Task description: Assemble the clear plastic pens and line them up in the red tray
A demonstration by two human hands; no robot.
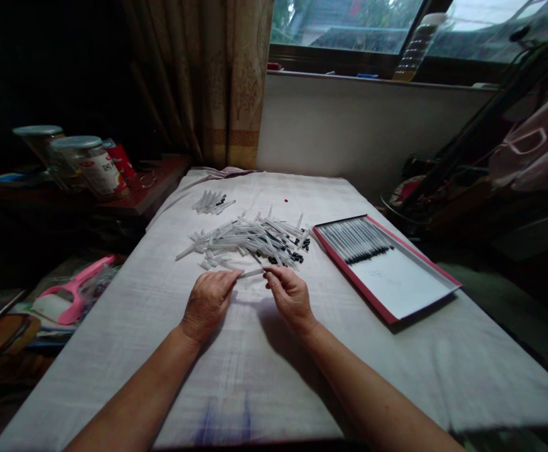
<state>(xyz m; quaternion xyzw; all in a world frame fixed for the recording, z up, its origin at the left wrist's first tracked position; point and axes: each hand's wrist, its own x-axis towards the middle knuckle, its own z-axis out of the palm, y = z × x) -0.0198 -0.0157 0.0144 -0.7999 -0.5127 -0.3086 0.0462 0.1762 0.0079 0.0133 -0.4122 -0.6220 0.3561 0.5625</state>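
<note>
Between my two hands lies a clear pen barrel (252, 273), held level just in front of a loose pile of pen parts. My left hand (210, 301) pinches its left end. At its right end, my right hand (290, 295) has closed fingertips; whether a small cap or tip is in them I cannot make out. The pile of translucent pen barrels (240, 235) has dark refills mixed in, and several small black pen caps (297, 256) lie along its right side. To the right, a shallow red-edged box lid (424, 301) holds a row of black-tipped pens (356, 240).
A smaller group of pen parts (212, 202) and a tiny red piece (285, 200) lie farther back on the white cloth (170, 395). Jars (92, 166) stand on a dark side table at left. A pink-handled item (78, 292) sits below the left edge.
</note>
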